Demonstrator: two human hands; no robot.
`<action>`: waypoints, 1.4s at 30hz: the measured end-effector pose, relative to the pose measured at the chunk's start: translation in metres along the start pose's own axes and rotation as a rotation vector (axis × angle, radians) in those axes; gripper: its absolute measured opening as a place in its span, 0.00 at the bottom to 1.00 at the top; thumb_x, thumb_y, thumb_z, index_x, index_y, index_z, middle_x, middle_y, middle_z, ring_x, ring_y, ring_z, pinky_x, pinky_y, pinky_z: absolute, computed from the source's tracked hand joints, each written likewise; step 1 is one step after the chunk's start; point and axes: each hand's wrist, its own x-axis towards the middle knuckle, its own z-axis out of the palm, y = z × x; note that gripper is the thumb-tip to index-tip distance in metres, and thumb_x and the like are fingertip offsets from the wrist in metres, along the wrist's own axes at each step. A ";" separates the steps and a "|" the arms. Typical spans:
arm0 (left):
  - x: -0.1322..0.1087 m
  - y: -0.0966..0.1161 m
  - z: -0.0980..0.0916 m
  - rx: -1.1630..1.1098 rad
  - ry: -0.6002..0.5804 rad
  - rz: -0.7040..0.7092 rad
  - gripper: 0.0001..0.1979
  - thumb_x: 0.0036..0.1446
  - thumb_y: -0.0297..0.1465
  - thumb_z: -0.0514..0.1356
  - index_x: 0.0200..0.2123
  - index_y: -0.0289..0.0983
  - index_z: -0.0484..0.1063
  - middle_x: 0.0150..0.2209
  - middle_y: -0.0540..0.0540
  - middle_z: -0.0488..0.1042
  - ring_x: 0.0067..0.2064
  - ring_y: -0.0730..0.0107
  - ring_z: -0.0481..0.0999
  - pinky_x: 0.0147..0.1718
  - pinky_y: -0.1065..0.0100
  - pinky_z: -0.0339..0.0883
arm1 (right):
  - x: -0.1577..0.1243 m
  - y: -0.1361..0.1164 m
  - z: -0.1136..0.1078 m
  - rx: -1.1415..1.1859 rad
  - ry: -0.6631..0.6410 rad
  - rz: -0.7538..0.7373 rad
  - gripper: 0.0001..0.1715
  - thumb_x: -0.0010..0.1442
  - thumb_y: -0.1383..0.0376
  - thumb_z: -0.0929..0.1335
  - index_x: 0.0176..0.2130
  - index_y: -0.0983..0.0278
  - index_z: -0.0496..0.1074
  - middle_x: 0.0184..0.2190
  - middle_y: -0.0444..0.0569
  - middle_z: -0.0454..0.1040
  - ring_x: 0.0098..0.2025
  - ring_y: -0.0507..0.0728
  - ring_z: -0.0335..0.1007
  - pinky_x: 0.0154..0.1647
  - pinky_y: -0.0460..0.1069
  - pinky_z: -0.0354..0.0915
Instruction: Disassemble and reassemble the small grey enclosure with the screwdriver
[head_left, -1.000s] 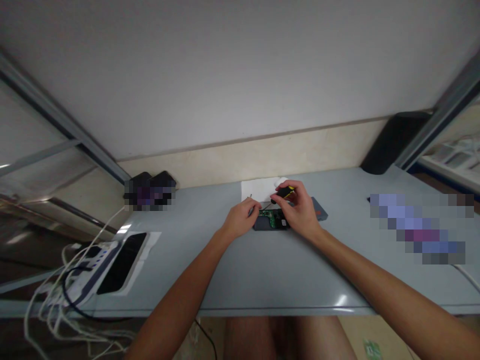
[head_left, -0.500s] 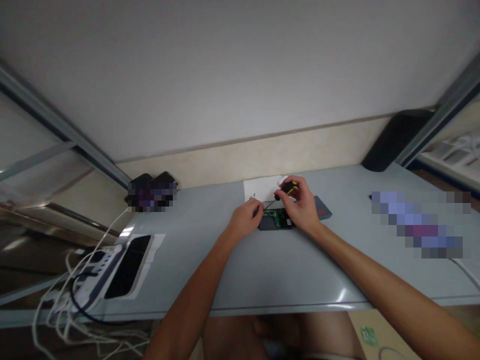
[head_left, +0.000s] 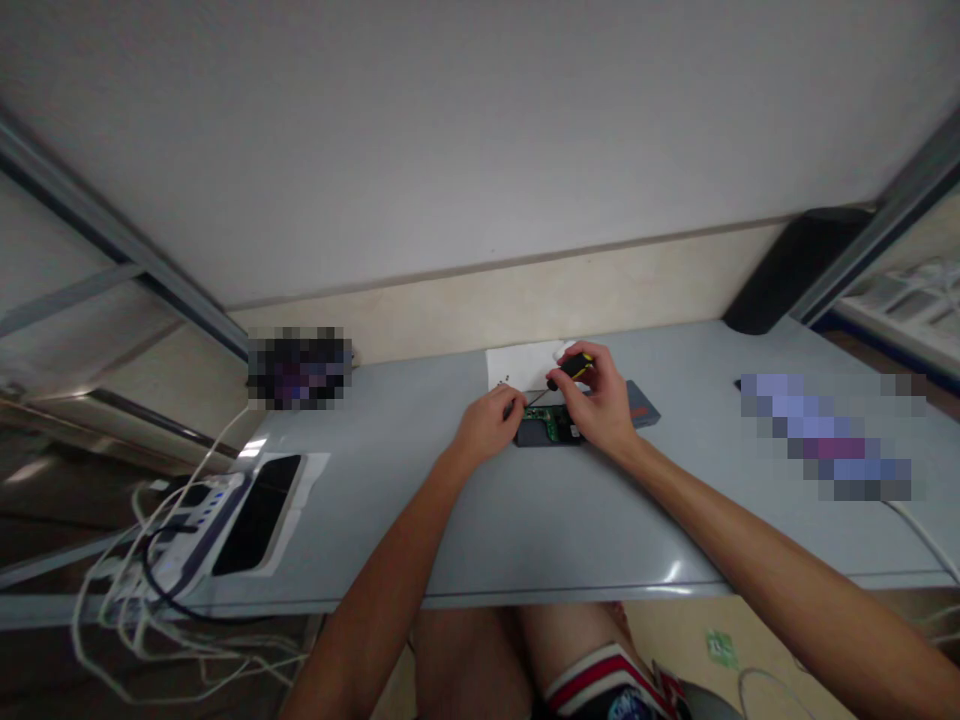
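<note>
An opened dark device with a green circuit board lies on the grey table. My right hand is closed around the black and yellow handle of a screwdriver, whose thin shaft slants down left to the board's upper left. At the device's left end my left hand has its fingers pressed together on something dark, too small to make out. Behind the device lies white paper with several tiny dark bits on it. A grey flat piece sits to the right, partly behind my right hand.
On the left are a black phone on paper and a power strip with tangled cables. A blurred-out dark object stands at the back left, a blurred-out screen lies right, and a black cylinder leans back right.
The view has shifted slightly, so the table sits a little higher, and more of my legs shows. Both hands keep nearly the same place at the device, screwdriver still held.
</note>
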 end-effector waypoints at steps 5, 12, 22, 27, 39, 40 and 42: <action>0.000 0.001 0.000 0.006 0.003 0.002 0.10 0.74 0.29 0.56 0.41 0.39 0.78 0.40 0.45 0.80 0.42 0.63 0.79 0.44 0.65 0.71 | -0.001 -0.005 0.001 0.011 -0.005 -0.016 0.17 0.66 0.60 0.75 0.53 0.56 0.72 0.45 0.47 0.77 0.43 0.57 0.78 0.48 0.56 0.78; 0.000 0.001 -0.001 0.006 -0.003 0.027 0.10 0.73 0.28 0.56 0.39 0.39 0.77 0.40 0.46 0.80 0.42 0.63 0.79 0.44 0.65 0.71 | -0.002 -0.012 0.000 0.000 0.004 -0.042 0.16 0.67 0.61 0.74 0.52 0.56 0.72 0.44 0.47 0.77 0.41 0.57 0.77 0.46 0.56 0.77; 0.004 0.002 -0.002 0.021 -0.008 0.010 0.11 0.73 0.30 0.55 0.40 0.39 0.78 0.39 0.46 0.80 0.41 0.64 0.79 0.44 0.65 0.71 | 0.001 -0.004 -0.003 0.025 0.032 -0.012 0.15 0.67 0.61 0.74 0.53 0.56 0.73 0.46 0.48 0.77 0.44 0.58 0.78 0.49 0.57 0.78; 0.005 0.002 -0.001 0.024 -0.016 0.007 0.12 0.74 0.30 0.55 0.40 0.39 0.78 0.40 0.46 0.80 0.42 0.64 0.79 0.44 0.66 0.71 | 0.002 0.000 -0.003 0.080 0.044 0.038 0.15 0.67 0.60 0.73 0.53 0.55 0.73 0.46 0.48 0.77 0.44 0.58 0.78 0.50 0.56 0.79; 0.005 0.002 -0.002 0.025 -0.018 0.006 0.13 0.74 0.32 0.54 0.41 0.39 0.78 0.40 0.46 0.79 0.40 0.64 0.78 0.43 0.65 0.70 | 0.000 0.003 0.000 0.138 0.054 0.095 0.16 0.66 0.61 0.74 0.53 0.55 0.72 0.44 0.48 0.77 0.44 0.58 0.78 0.49 0.55 0.78; 0.005 0.002 -0.002 0.025 -0.017 0.007 0.13 0.74 0.33 0.54 0.41 0.39 0.78 0.40 0.46 0.79 0.40 0.64 0.78 0.43 0.65 0.70 | 0.000 0.002 0.000 0.137 0.057 0.089 0.16 0.66 0.61 0.74 0.53 0.55 0.72 0.44 0.48 0.77 0.44 0.58 0.78 0.49 0.55 0.78; 0.005 0.002 -0.002 0.019 -0.015 0.010 0.13 0.74 0.32 0.54 0.41 0.39 0.78 0.40 0.46 0.79 0.41 0.64 0.78 0.43 0.65 0.70 | 0.000 0.001 0.000 0.141 0.063 0.081 0.16 0.66 0.61 0.74 0.53 0.56 0.73 0.44 0.47 0.77 0.44 0.57 0.78 0.50 0.55 0.78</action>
